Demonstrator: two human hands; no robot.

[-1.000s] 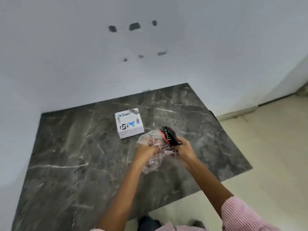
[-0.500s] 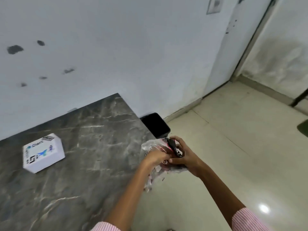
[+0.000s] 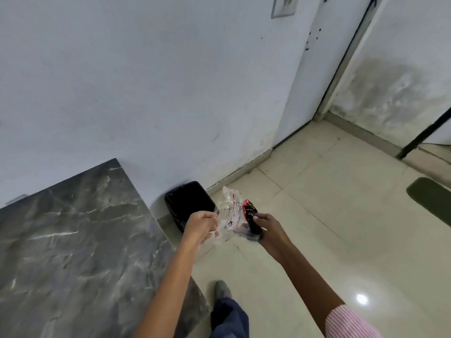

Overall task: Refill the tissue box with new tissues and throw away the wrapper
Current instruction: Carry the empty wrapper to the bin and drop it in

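Two hands hold one crumpled clear wrapper (image 3: 230, 219) above the tiled floor (image 3: 317, 240), just right of the marble table (image 3: 73, 240). L hand (image 3: 200, 225) is clenched on the wrapper's left edge; R hand (image 3: 268, 228) pinches its black-and-red printed end w/ fingers and thumb. Plastic stretches between them. Nearest the camera, below the arms, a trouser leg and shoe (image 3: 222, 290). Farther, a black bin (image 3: 188, 203) sits by the table corner against the white wall (image 3: 146, 81), just beyond the L hand.
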